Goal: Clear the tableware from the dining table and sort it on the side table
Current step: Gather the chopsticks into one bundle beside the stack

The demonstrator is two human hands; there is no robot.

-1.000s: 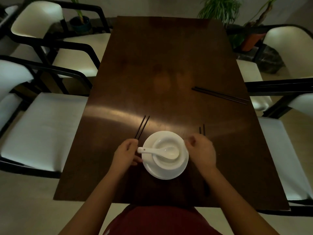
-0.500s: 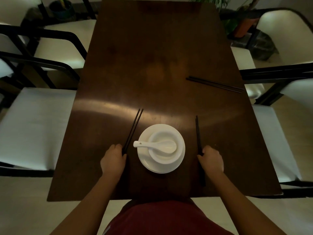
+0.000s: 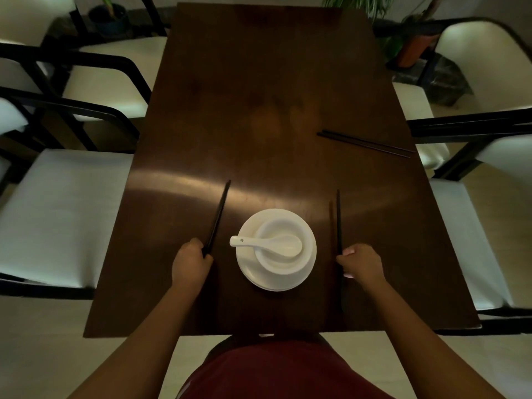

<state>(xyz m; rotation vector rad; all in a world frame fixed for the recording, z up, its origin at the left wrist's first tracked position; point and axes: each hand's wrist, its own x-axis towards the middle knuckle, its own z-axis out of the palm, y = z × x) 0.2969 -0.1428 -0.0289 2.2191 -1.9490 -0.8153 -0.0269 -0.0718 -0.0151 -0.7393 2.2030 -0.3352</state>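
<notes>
The left hand (image 3: 190, 264) covers the near ends of the left chopsticks (image 3: 217, 217), which blur into one dark bar, so the count cannot be told. The right hand (image 3: 361, 264) hides the middle of the right chopsticks (image 3: 338, 220); their near ends fade into the dark counter (image 3: 259, 96). Beneath the bowl (image 3: 277, 246), the stacked plates (image 3: 309, 269) cannot be counted. The side chairs (image 3: 57, 214) and far plants (image 3: 357, 2) are cut by the edges.
</notes>
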